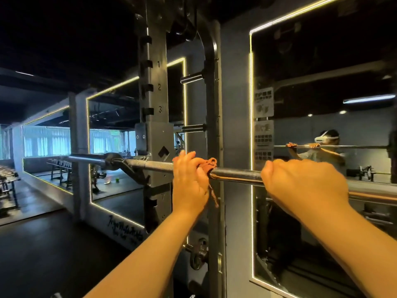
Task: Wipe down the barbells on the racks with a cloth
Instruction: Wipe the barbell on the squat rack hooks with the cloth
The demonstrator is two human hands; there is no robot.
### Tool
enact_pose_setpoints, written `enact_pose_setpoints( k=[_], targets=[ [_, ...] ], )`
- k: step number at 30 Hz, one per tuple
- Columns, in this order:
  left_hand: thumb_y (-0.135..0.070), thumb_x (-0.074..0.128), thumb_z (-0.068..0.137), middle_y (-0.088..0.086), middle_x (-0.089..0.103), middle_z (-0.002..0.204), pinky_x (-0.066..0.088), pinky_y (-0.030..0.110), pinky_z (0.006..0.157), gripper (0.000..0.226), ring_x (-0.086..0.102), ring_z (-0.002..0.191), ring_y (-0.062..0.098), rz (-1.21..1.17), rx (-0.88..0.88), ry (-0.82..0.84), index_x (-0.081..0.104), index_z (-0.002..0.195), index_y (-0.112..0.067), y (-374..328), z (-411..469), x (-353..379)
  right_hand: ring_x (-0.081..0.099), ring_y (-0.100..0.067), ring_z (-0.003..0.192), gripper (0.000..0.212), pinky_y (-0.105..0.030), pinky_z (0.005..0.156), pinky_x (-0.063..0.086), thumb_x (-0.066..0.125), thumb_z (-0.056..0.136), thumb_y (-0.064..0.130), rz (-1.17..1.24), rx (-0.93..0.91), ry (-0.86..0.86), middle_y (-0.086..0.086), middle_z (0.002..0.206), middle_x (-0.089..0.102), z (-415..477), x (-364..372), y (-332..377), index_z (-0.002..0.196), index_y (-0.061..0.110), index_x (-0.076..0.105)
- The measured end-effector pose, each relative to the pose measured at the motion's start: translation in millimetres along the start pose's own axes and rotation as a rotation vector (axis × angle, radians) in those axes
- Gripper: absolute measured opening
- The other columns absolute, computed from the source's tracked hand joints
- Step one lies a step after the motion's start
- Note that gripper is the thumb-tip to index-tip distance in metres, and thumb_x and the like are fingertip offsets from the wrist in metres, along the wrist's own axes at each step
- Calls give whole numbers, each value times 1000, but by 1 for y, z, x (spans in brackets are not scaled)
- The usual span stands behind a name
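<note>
A steel barbell lies across the rack at chest height, its left sleeve resting in a hook on the numbered upright. My left hand wraps an orange cloth around the bar just right of the upright; a strip of the cloth hangs below the bar. My right hand grips the bare bar further right, fingers curled over its top. Beyond my right hand the bar is hidden by my wrist.
Wall mirrors edged with light strips stand close behind the rack and reflect a person at the bar. Two plate pegs stick out of the rear post. A dumbbell rack stands far left on the dark floor.
</note>
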State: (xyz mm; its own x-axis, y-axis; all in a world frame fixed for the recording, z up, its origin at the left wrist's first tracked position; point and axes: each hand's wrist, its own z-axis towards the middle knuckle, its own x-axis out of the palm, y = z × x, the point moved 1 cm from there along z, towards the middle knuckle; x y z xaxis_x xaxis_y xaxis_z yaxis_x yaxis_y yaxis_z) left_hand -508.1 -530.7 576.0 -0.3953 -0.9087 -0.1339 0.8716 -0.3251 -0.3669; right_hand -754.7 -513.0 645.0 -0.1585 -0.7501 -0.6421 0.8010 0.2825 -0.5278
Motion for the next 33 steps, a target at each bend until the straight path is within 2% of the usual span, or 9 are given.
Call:
enact_pose_setpoints(
  k=[4,7,10,13,17,20,25,29,33],
  targets=[
    [-34,30,99,-5,53,116,15,46,125,27,36,136,20,-62,-201,-63,54,98,-21,-22,8,8,63,-24,81,26,-35,68,52,26,107,26,14,46,-8,0,74,38,0,0,4,120,19,47],
    [-34,33,101,-5,55,103,22,45,120,29,48,109,15,-39,17,-15,58,99,-20,-55,-6,18,68,-23,93,20,-38,79,58,35,109,29,28,54,-6,2,81,43,-2,-2,7,126,20,41],
    [-32,43,103,-6,60,121,22,50,123,26,48,127,16,-32,295,134,60,122,-25,-72,-22,20,68,-24,103,30,-39,84,58,34,110,31,-6,79,2,-1,112,62,-4,-5,8,137,20,37],
    [-41,42,104,-8,62,127,25,49,122,33,48,130,12,48,398,233,60,130,-28,-57,-7,8,67,-28,104,39,-37,76,55,41,108,24,-66,34,28,-6,117,61,-5,-6,9,144,12,30],
    [-45,34,102,-11,60,100,40,48,108,38,52,106,10,73,74,167,66,91,-27,-22,22,-3,67,-23,98,32,-38,84,59,45,108,26,-24,65,83,-3,103,58,-5,-11,7,136,13,38],
    [-40,27,98,-8,61,95,38,45,106,43,54,102,17,221,26,183,65,85,-25,-39,21,11,65,-24,91,27,-42,81,59,46,107,25,23,63,93,-3,91,47,-4,-14,10,130,13,40],
    [-37,31,105,-4,60,127,20,53,124,39,43,135,21,72,293,179,61,127,-24,-88,-22,29,62,-24,84,27,-38,75,57,33,109,34,62,111,87,0,86,43,-3,-15,10,123,16,47],
    [-37,28,109,-3,27,162,3,51,127,50,11,156,23,98,391,122,29,157,-23,-62,-52,34,65,-22,83,30,-37,73,57,29,108,37,54,122,19,2,90,55,-3,-12,11,118,18,49],
    [-38,31,108,4,51,144,19,52,123,45,40,140,26,182,488,58,51,143,-19,-58,-40,31,58,-21,77,42,-37,69,54,16,107,34,84,180,8,2,87,54,0,-9,11,118,17,53]
  ],
)
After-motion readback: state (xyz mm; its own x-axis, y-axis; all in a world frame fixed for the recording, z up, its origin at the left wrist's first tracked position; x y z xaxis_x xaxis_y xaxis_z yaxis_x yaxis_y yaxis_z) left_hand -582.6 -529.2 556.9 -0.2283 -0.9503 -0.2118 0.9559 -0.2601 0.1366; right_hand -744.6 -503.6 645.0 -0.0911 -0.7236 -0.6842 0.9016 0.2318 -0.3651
